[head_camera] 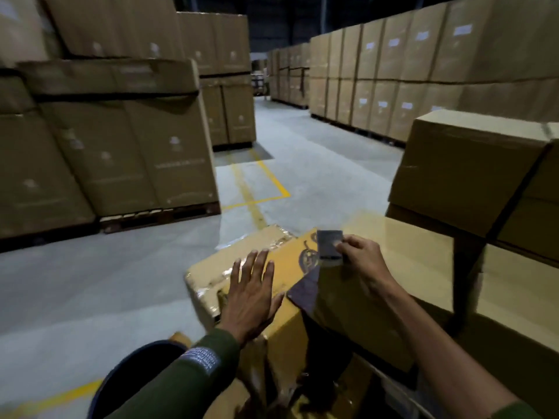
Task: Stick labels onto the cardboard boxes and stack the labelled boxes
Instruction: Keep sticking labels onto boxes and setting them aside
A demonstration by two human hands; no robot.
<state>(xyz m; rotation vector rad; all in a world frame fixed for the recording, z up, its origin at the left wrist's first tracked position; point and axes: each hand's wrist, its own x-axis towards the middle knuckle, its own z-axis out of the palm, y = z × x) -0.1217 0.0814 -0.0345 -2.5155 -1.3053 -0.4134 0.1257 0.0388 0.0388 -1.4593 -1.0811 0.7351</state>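
Observation:
A taped cardboard box with a dark leaf-shaped print sits low in front of me. My left hand lies flat on its top, fingers spread. My right hand pinches a small grey label by its right edge, holding it above the seam between that box and a larger cardboard box to the right. A dark flat sheet lies at the corner between the two boxes, under the label. A label is also stuck on my left sleeve.
More boxes are stacked at the right, bound by a black strap. Tall pallets of labelled boxes stand left and along the far right. A grey concrete aisle with yellow floor lines runs ahead.

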